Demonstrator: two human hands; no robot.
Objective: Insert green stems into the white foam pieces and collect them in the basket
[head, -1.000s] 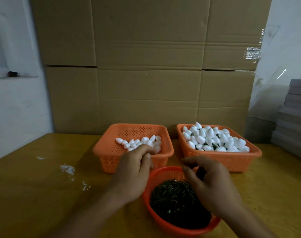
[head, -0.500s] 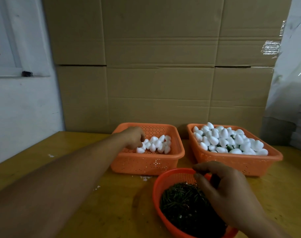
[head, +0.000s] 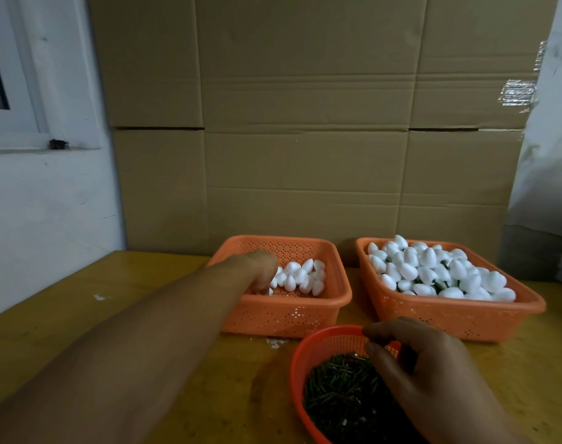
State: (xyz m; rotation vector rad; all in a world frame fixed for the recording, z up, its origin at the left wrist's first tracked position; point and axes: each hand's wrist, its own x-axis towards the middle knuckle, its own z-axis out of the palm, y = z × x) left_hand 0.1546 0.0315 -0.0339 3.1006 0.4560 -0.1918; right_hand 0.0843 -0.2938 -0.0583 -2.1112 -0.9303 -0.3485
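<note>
My left hand reaches into the left orange basket, fingers curled down onto the plain white foam pieces. The fingertips are hidden, so a grip on a piece does not show. My right hand hovers over the round orange bowl of green stems, with thumb and forefinger pinching what looks like one thin stem at the bowl's far side. The right orange basket is heaped with foam pieces that have stems in them.
All three containers sit on a yellow wooden table. Large cardboard boxes stand right behind the baskets. A white wall with a window frame is on the left. White foam crumbs lie in front of the left basket.
My left hand moved from the near edge of the left basket forward into it, down among the foam pieces. My right hand kept its pinch over the stem bowl. The camera turned left.
</note>
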